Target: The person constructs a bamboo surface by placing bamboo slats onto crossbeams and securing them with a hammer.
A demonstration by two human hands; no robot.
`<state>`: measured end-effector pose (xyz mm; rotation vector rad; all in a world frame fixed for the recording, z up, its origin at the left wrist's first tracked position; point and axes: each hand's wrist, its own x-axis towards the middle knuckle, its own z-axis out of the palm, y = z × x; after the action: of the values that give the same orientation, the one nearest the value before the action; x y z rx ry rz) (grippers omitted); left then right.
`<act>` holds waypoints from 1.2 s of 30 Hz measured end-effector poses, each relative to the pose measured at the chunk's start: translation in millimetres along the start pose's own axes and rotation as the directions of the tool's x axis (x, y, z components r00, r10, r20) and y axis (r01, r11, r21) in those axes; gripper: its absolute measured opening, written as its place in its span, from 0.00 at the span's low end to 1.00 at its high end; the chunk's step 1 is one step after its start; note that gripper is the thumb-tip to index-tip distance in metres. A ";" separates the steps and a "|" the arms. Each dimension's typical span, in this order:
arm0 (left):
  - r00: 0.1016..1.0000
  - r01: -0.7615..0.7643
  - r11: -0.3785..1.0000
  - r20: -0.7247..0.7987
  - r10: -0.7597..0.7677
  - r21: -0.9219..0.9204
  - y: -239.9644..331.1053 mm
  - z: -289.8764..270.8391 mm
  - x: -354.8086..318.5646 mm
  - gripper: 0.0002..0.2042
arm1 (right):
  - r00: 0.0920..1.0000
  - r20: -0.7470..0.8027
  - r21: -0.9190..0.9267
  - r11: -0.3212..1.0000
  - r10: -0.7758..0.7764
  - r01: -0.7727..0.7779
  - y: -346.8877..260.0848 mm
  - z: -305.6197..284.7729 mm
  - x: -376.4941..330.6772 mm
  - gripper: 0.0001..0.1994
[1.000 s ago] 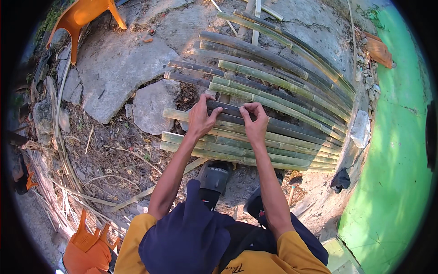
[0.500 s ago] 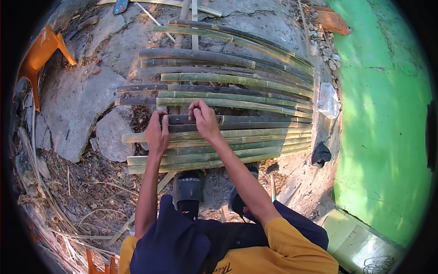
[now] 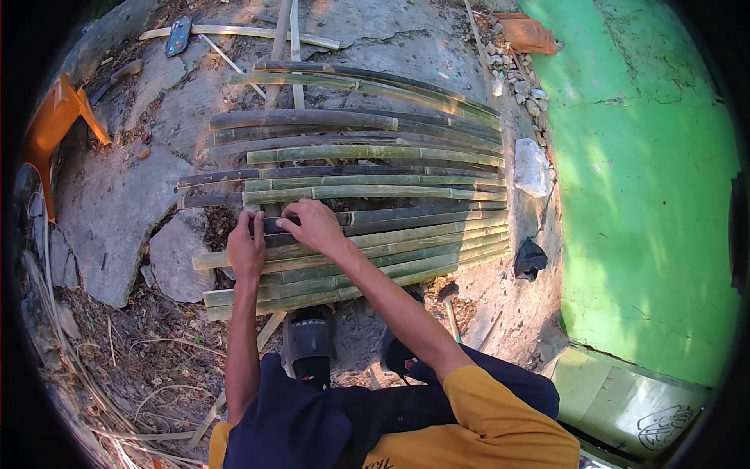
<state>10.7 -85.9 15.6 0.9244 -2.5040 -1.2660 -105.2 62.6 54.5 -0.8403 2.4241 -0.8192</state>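
Note:
Bamboo slats, some green and some dark, lie side by side across the ground ahead of me. My left hand (image 3: pixel 248 248) is closed around the left end of a dark bamboo slat (image 3: pixel 398 217) in the nearer part of the row. Just to its right, my right hand (image 3: pixel 314 227) rests low over the same dark slat, its thumb and fingers drawn together. Anything small between those fingertips is hidden. Nearer to me lie lighter green slats (image 3: pixel 375 268), under my right forearm. A bamboo pole (image 3: pixel 276 59) passes beneath the far slats.
An orange plastic chair (image 3: pixel 55 137) stands at the left, by broken concrete slabs (image 3: pixel 183 254). On the far ground lies a phone (image 3: pixel 178 37). A hammer (image 3: pixel 451 309) lies near my right foot. A clear plastic bag (image 3: pixel 533 168) and black cloth (image 3: pixel 530 259) border the green floor (image 3: pixel 625 195).
My right hand has lowered onto the dark slat, its fingers now closer to my left hand. My left hand stays at the slat's end. The whole view has shifted slightly.

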 end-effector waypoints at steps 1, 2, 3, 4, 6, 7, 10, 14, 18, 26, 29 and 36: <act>1.000 -0.004 1.000 0.001 0.004 -0.001 -1.5 -0.1 2.2 0.16 | 1.000 0.022 -0.006 1.000 0.001 -0.001 1.1 -0.6 -0.4 0.18; 1.000 0.012 0.999 0.009 -0.013 0.036 -3.4 1.3 5.1 0.18 | 1.000 0.017 -0.008 1.000 0.002 -0.002 2.4 -1.3 0.1 0.18; 0.999 0.031 0.997 0.015 -0.032 0.077 -6.6 2.1 6.8 0.19 | 0.999 0.035 0.005 1.000 0.019 -0.019 1.9 -1.3 1.1 0.19; 0.999 0.030 0.997 0.013 -0.031 0.078 -10.8 3.3 8.2 0.19 | 0.998 0.053 0.017 0.999 0.034 -0.035 1.2 -0.8 2.0 0.20; 0.996 0.086 0.990 -0.041 -0.082 0.110 -18.5 2.4 10.2 0.21 | 0.996 0.067 0.025 0.997 0.065 -0.067 -5.9 4.5 4.1 0.21; 0.995 0.093 0.988 -0.050 -0.087 0.121 -21.5 1.0 9.9 0.21 | 0.992 0.084 0.031 0.995 0.095 -0.098 -11.9 9.0 6.4 0.22; 0.992 0.124 0.990 -0.029 -0.122 0.071 -18.9 3.9 6.4 0.21 | 0.976 0.155 -0.012 0.988 0.155 -0.155 -7.9 2.7 8.4 0.23; 0.995 0.092 0.996 -0.041 -0.092 0.002 -20.5 8.0 7.9 0.21 | 0.950 0.231 -0.055 0.978 0.209 -0.202 -6.5 -5.1 18.8 0.18; 0.994 0.108 0.993 -0.034 -0.107 0.036 -13.2 4.2 10.7 0.21 | 0.939 0.281 -0.006 0.978 0.200 -0.207 -5.7 -12.0 23.4 0.18; 0.999 0.022 0.999 0.043 -0.021 -0.038 -4.4 -20.7 2.1 0.15 | 0.982 0.185 0.063 0.996 0.047 -0.059 -6.1 -8.7 4.6 0.21; 0.976 -0.058 0.984 0.197 0.092 -0.169 7.2 -44.4 1.7 0.14 | 0.982 0.166 0.018 0.995 0.092 -0.096 1.1 -13.9 -6.3 0.23; 0.985 0.071 0.980 0.170 -0.039 -0.186 -7.5 -39.5 -3.9 0.15 | 0.993 0.063 0.122 0.987 0.098 -0.105 -0.1 -0.5 -15.8 0.23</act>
<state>33.9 -113.0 34.6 0.8814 -2.4350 -1.6311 -94.1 73.3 58.3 -0.6776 2.3182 -0.8863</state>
